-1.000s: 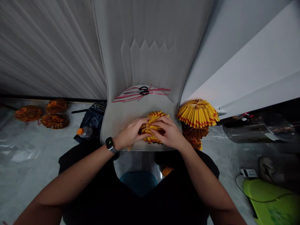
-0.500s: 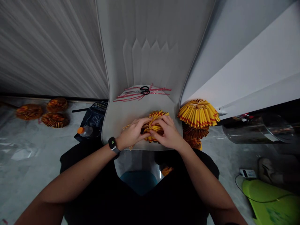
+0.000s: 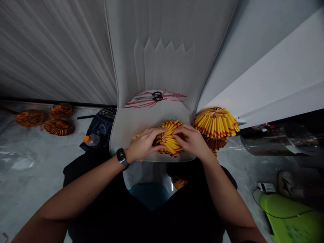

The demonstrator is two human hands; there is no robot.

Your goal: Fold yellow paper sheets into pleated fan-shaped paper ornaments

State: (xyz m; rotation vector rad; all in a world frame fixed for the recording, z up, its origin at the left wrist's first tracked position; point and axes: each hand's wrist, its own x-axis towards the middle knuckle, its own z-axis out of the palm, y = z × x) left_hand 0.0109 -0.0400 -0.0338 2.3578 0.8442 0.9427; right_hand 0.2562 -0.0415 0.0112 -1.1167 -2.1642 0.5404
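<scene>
A yellow pleated paper fan (image 3: 171, 140) with red-edged folds rests on the front of the grey chair seat (image 3: 134, 125). My left hand (image 3: 145, 143) grips its left side, thumb below and fingers above. My right hand (image 3: 191, 140) pinches folds on the right side, with thumb and fingertips together. Some folded paper sticks out beyond my left hand, mostly covered by it. Farther back on the seat lie black-handled scissors (image 3: 157, 96) on top of pink-red ribbon strips (image 3: 139, 103).
Right of the chair, finished-looking yellow pleated rosettes (image 3: 216, 123) are stacked. Several more orange-gold rosettes (image 3: 59, 127) lie on the floor at left, near a dark bag (image 3: 103, 126) and an orange-capped bottle (image 3: 92, 140). A green stool (image 3: 291, 216) stands at lower right.
My right hand has shifted right and off the fan's centre, so more yellow folds show, spread wider. My left hand has stayed nearly in place.
</scene>
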